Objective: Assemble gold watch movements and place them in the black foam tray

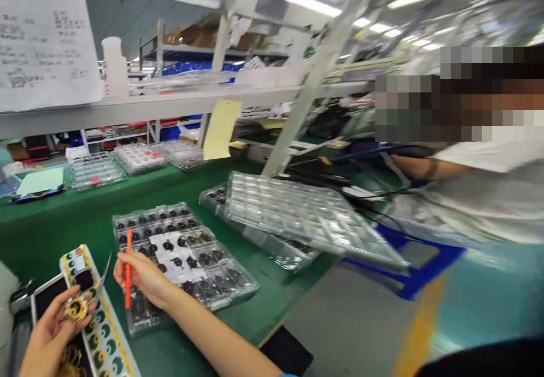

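My left hand (57, 323) pinches a small round gold-coloured part (77, 308) with a dark middle, which looks like a watch movement. It is held over a long white-and-yellow strip tray (104, 331) with rows of round holes. My right hand (142, 278) is closed on a thin orange stick (128, 269), held nearly upright over the left edge of a clear plastic tray (249, 289). Several small dark parts fill that tray, some of them on a white sheet. A pointed metal tool (104, 278), like tweezers, shows between my hands; which hand holds it I cannot tell.
Clear trays (293, 207) are stacked askew at the right edge of the green table (263, 314). A slanted white post (306, 99) and a shelf (170, 100) stand behind. Another person's arm (416, 167) is at the right. A clipboard (40, 183) lies back left.
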Tool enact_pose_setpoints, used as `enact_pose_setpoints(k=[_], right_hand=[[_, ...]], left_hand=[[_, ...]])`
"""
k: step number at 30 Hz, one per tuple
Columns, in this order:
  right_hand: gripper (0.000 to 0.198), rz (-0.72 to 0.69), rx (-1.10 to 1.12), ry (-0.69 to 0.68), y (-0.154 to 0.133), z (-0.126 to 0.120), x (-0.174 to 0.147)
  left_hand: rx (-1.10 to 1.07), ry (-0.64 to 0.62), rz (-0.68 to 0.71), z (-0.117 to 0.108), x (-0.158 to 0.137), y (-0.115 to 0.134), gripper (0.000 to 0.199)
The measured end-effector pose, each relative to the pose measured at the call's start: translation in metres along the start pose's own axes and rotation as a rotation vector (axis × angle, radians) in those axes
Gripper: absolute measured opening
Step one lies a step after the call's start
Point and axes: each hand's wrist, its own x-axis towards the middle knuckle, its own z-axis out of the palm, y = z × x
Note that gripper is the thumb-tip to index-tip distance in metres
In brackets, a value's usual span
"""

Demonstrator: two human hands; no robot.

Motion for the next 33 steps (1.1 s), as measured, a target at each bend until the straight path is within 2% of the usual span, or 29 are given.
enact_pose_setpoints(k=[9,14,16,20,25,29,33], right_hand=[[0.040,0.017,-0.156,0.003,0.001,0.006,-0.018],[0.028,0.000,-0.335,0.005,0.003,0.013,-0.031],[0.024,-0.075,-0.480,0.008,0.004,0.015,-0.035],[0.017,-0.362,-0.803,0.036,0.011,0.017,-0.038],[0.012,-0.616,-0.990,0.048,0.024,0.014,-0.035],[0.013,-0.672,-1.053,0.053,0.031,0.013,-0.035],[0.015,-0.600,-1.069,0.048,0.031,0.015,-0.036]], left_hand=[[-0.195,-0.127,-0.118,0.016,-0.020,0.020,0.054],[-0.199,-0.260,-0.115,0.021,-0.025,0.015,0.052],[-0.197,-0.302,-0.100,0.022,-0.025,0.010,0.053],[-0.175,-0.326,-0.073,0.023,-0.024,0.004,0.052],[-0.079,-0.326,-0.065,0.024,-0.028,0.007,0.052],[0.041,-0.313,-0.014,0.024,-0.030,0.005,0.050],[0.273,-0.292,0.114,0.024,-0.031,-0.001,0.047]])
